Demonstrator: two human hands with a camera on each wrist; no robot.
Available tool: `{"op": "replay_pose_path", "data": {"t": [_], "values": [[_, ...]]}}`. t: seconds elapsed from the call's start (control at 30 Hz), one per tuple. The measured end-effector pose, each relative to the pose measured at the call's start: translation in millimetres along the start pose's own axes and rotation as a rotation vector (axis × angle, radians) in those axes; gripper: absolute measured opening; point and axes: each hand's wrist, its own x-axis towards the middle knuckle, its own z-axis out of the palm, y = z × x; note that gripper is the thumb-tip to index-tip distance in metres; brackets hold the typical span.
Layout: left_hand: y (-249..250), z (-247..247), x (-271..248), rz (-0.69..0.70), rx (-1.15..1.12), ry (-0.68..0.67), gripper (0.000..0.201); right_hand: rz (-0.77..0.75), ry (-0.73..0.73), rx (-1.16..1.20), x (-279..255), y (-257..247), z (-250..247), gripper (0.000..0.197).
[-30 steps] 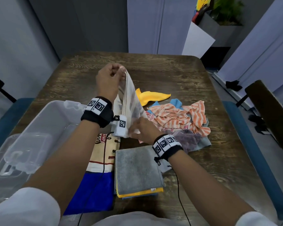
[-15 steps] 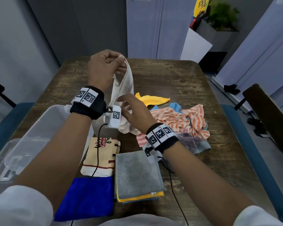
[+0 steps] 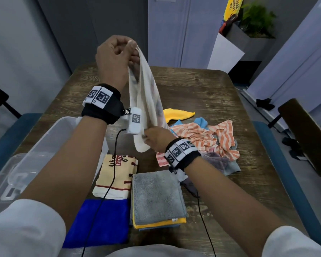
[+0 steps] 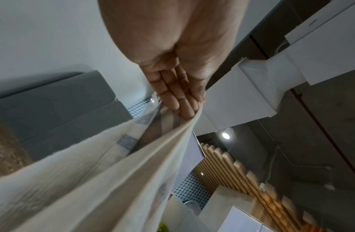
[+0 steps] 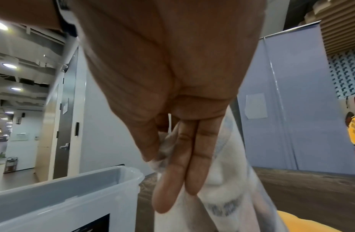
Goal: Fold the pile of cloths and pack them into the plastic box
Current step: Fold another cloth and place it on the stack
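Cream cloth (image 3: pixel 146 101), left hand (image 3: pixel 115 56), right hand (image 3: pixel 156 140) pinching

The head camera looks forward and down from above the near edge of the counter (image 3: pixel 193 86). The left wrist camera sits close under the left hand (image 4: pixel 168 51), facing steeply upward along its fingers (image 4: pixel 184 108). The right wrist camera, as close behind the right hand (image 5: pixel 168 62), looks level across the counter. All three share the white cloth (image 3: pixel 145 97); head and right wrist also share the plastic box (image 5: pixel 63 188).
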Motion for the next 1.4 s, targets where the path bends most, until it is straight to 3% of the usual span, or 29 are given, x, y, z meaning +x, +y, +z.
{"op": "replay_pose_path", "data": {"t": [0.1,0.2,0.27,0.4,0.57,0.73,0.87,1.1,1.23,1.33,1.4], "values": [[-14.8,-22.1,18.4,0.012,0.069,0.145,0.008,0.051,0.142,0.101,-12.6,22.7,-15.7,0.036],[-28.9,-40.5,32.4,-0.018,0.144,0.290,0.012,0.077,0.488,0.308,-26.3,59.3,-39.6,0.030],[-35.4,-46.4,34.6,-0.034,0.172,0.368,0.012,0.080,0.642,0.353,-34.7,79.0,-59.6,0.025],[-47.1,-48.8,33.4,-0.027,0.229,0.400,0.012,0.070,0.786,0.278,-42.0,98.7,-92.0,0.020],[-54.4,-52.1,31.6,-0.041,0.301,0.357,0.015,0.052,0.833,0.142,-48.1,110.9,-101.8,0.021],[-52.3,-53.5,20.1,-0.016,0.272,0.279,0.014,0.149,0.915,0.127,-64.6,111.3,-117.9,0.020],[-46.9,-57.6,15.9,-0.018,0.248,0.230,0.014,0.269,0.833,0.148,-78.7,116.3,-136.1,0.028],[-39.3,-55.9,4.8,-0.047,0.225,0.206,0.021,0.193,1.053,0.578,-87.1,106.4,-131.7,0.023],[-35.7,-53.5,-8.7,-0.083,0.141,0.219,0.022,0.053,1.140,0.935,-90.0,93.0,-118.9,0.024],[-25.9,-53.1,-24.1,-0.152,0.036,0.197,0.027,0.016,1.113,1.169,-88.1,87.3,-110.7,0.025],[-16.0,-49.7,-37.9,-0.148,0.042,0.128,0.031,0.009,1.040,1.192,-84.7,78.6,-106.3,0.023]]}}
